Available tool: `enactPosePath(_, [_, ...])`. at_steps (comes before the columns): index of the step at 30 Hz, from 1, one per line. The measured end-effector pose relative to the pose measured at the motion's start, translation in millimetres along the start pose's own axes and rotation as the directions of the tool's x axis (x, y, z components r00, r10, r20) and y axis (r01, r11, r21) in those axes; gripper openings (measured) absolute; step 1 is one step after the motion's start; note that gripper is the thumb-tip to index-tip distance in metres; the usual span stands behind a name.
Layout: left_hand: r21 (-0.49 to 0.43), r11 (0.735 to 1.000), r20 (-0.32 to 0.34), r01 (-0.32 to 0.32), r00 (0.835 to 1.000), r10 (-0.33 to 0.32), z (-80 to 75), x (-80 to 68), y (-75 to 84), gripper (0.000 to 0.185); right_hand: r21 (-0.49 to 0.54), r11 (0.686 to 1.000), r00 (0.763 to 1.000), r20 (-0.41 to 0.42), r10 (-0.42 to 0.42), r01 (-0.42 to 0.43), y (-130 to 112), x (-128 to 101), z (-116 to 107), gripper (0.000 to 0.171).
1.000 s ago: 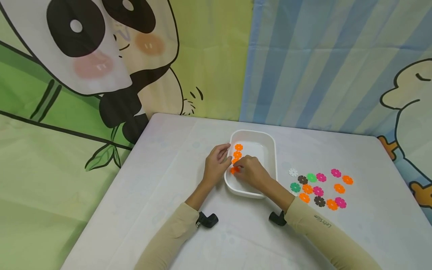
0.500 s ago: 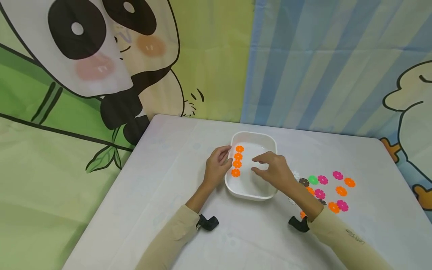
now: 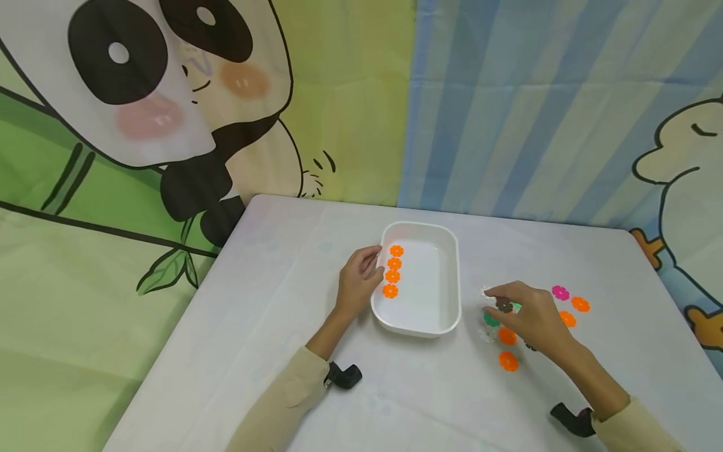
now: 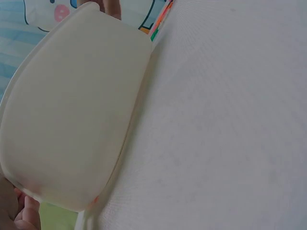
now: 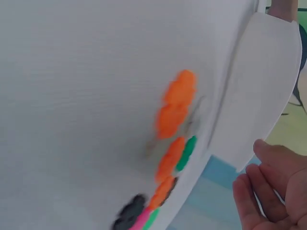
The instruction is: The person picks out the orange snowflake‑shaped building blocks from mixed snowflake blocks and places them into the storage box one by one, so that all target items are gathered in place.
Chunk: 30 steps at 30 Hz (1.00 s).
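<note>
- The left hand (image 3: 357, 282) rests against the left outer wall of the white tray (image 3: 449, 314), fingers loosely curved along the rim and gripping nothing firmly (the left wrist view shows only a fingertip beside the tray's underside).
- The white tray sits near the table's centre and holds four orange flower discs (image 3: 393, 270) in a single column along its left inner side, each just beside the next.
- The right hand (image 3: 533, 320) hovers over the loose discs to the right of the tray; its fingers are relaxed and hold nothing (the right wrist view shows an empty palm).
- The brown disc (image 3: 504, 306) lies just under the right fingertips; whether they touch it cannot be told.
- Two orange discs (image 3: 508, 348) lie nearer the viewer, beside the hand.
- A pink disc (image 3: 560, 292) and further orange discs lie on the far right of the group.
- The white table (image 3: 282, 326) carries everything.
</note>
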<state>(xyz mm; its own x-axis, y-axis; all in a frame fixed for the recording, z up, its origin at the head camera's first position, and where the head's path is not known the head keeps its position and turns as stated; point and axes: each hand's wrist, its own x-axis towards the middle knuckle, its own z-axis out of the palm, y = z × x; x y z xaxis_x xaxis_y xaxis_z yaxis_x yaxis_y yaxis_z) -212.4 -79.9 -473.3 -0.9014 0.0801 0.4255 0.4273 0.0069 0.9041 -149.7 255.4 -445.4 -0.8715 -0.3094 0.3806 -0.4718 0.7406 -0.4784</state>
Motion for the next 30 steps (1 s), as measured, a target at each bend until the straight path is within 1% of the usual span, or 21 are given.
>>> enactPosePath(3, [-0.005,1.0,0.002,-0.003,1.0,0.003,-1.3,0.0,-0.6,0.039,0.012,1.0,0.998,0.054,0.01,-0.01,8,-14,-5,0.035])
enactPosePath(7, [-0.011,1.0,0.006,-0.005,1.0,0.005,-2.2,0.4,-1.4,0.04,0.034,0.999,0.991,0.135,0.023,-0.028,18,-31,-9,0.035])
enactPosePath(10, [-0.015,1.0,0.008,-0.004,1.0,0.004,-2.4,0.3,-2.1,0.04,0.053,0.998,0.981,0.193,0.033,-0.044,23,-42,-10,0.034])
enactPosePath(12, [-0.013,1.0,0.01,-0.001,1.0,0.001,-2.5,0.1,-2.6,0.04,0.08,0.994,0.973,0.227,0.049,-0.069,25,-49,-11,0.032])
enactPosePath(14, [-0.015,1.0,0.008,0.003,1.0,-0.003,-2.4,-0.3,-3.2,0.039,0.093,0.991,0.965,0.254,0.066,-0.093,27,-55,-11,0.03])
enactPosePath(16, [-0.015,1.0,0.003,0.005,1.0,-0.005,-2.0,-0.5,-3.5,0.039,0.092,0.991,0.96,0.271,0.071,-0.099,28,-60,-12,0.029])
enactPosePath(18, [-0.013,1.0,-0.002,0.007,1.0,-0.007,-1.6,-0.5,-3.8,0.039,0.101,0.991,0.958,0.281,0.059,-0.09,30,-62,-12,0.03])
enactPosePath(23, [-0.019,1.0,-0.004,0.011,1.0,-0.011,-0.8,0.3,-3.9,0.039,0.129,0.991,0.958,0.287,-0.022,-0.016,32,-63,-11,0.036])
enactPosePath(27, [-0.023,1.0,0.004,0.019,1.0,-0.019,-1.9,0.2,-1.7,0.039,0.136,0.99,0.95,0.303,-0.072,0.031,33,-61,-12,0.036])
enactPosePath(30, [-0.021,0.999,0.006,0.024,1.0,-0.024,-2.5,-0.2,-0.1,0.039,0.137,0.99,0.945,0.317,-0.086,0.044,34,-61,-13,0.036])
